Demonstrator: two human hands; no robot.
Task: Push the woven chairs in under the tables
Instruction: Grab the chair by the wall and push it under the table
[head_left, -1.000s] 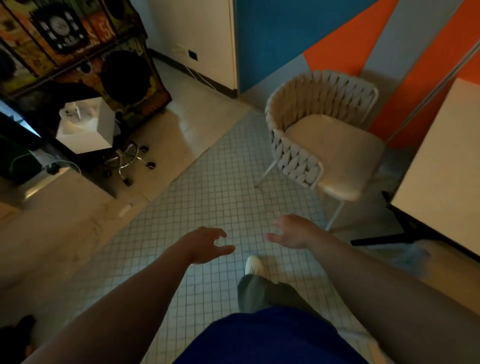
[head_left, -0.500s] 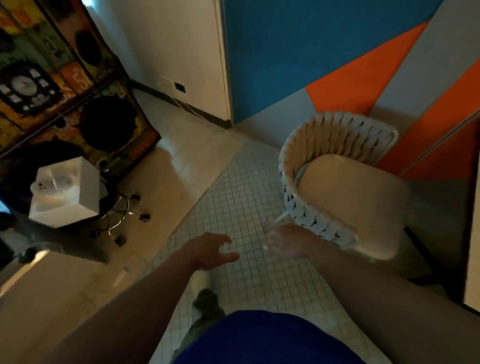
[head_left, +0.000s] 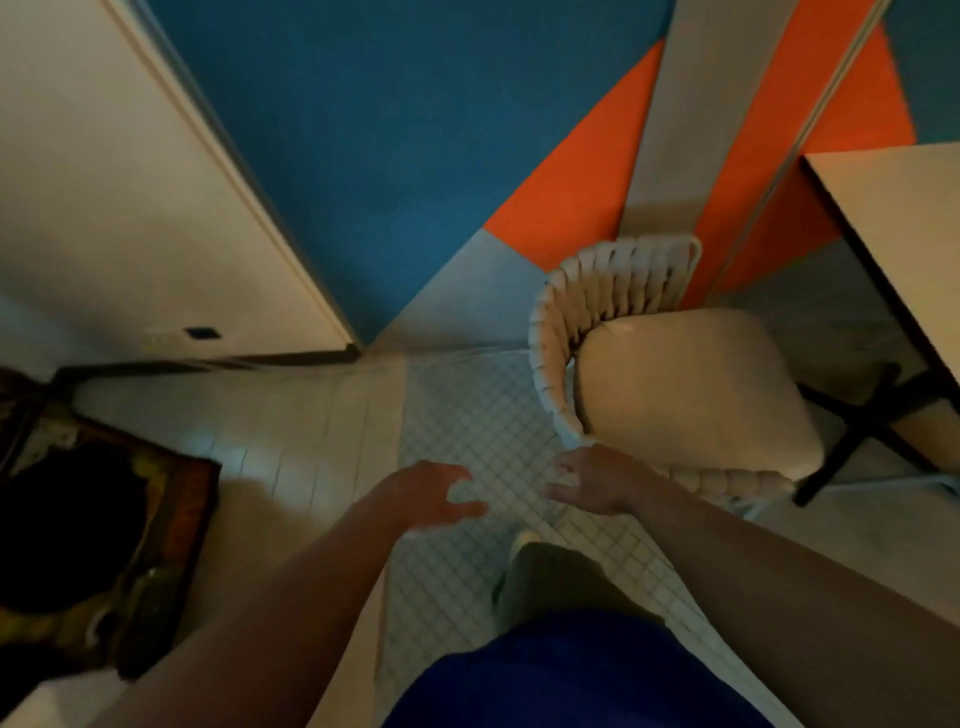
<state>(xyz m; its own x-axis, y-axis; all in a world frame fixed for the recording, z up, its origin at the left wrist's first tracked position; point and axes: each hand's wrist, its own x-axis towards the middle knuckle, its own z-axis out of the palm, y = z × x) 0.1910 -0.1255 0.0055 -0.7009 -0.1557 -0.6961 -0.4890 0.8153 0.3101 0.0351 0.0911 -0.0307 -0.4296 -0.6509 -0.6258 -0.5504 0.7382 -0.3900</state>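
Observation:
A cream woven chair (head_left: 613, 280) with a beige seat cushion stands at centre right, its seat turned toward the table (head_left: 904, 218) at the right edge. The table's dark crossed base shows below its top. My right hand (head_left: 592, 480) hovers with fingers spread right at the chair's near woven rim; I cannot tell whether it touches. My left hand (head_left: 434, 493) is open over the tiled floor, a short way left of the chair, holding nothing.
A blue, orange and grey painted wall (head_left: 415, 130) runs behind the chair. A cream door panel (head_left: 130, 182) fills the upper left. A dark decorated cabinet (head_left: 93, 530) stands at the lower left. Small white floor tiles (head_left: 467, 415) lie ahead; my shoe (head_left: 524, 538) is below the hands.
I have walked closer and the view has swung right. The chair now sits close beside my right hand, and the table top has come into view. Both hands stay open.

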